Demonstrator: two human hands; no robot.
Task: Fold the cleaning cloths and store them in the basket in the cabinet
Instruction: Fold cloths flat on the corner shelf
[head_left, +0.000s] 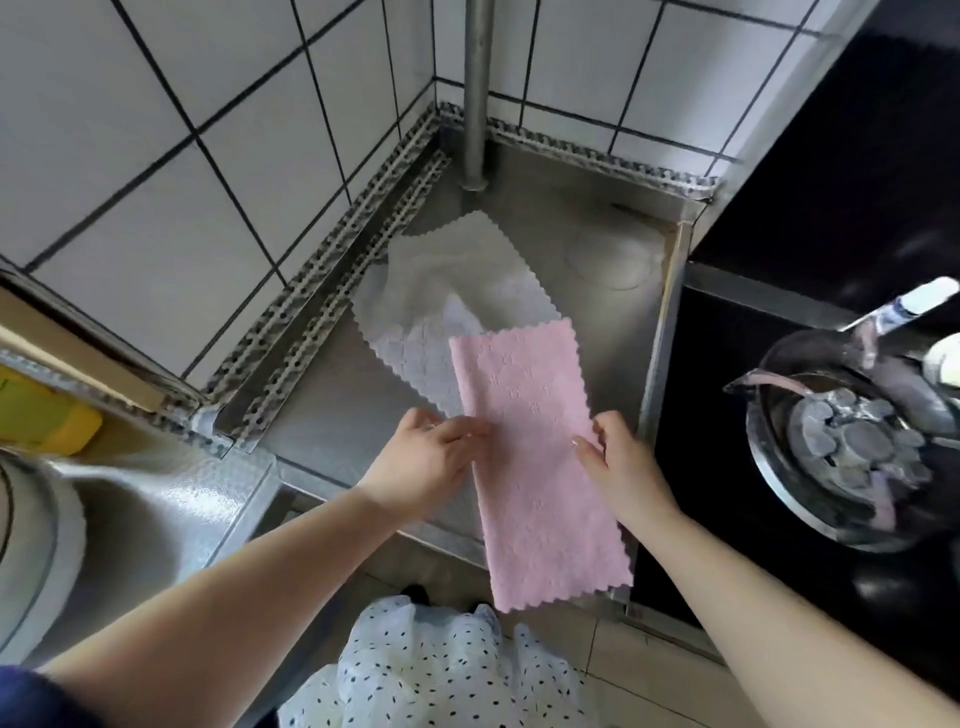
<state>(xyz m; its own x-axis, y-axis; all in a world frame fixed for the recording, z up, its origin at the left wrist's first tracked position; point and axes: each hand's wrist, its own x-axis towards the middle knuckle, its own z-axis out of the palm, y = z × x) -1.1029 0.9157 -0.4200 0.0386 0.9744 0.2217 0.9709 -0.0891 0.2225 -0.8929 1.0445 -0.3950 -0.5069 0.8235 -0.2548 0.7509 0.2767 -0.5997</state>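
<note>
Centre frame: your left hand (434, 452) and right hand (618, 462) pinch the long edges of the pink scallop-edged cleaning cloth (535, 441), already a narrow strip on the steel counter (332, 415), likely squaring it. Crumpled white cloths (447, 291) wait above, in reach.

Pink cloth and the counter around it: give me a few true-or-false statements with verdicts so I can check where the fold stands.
1. The pink cloth lies as a long strip, its near end hanging over the counter edge. True.
2. The left hand and right hand are at its two long edges. True.
3. The white cloths are already folded. False: they lie loose, rumpled.
4. The pink cloth lies under the white cloths. False: it overlaps them.
5. A storage basket is visible. False: none shows.
</note>
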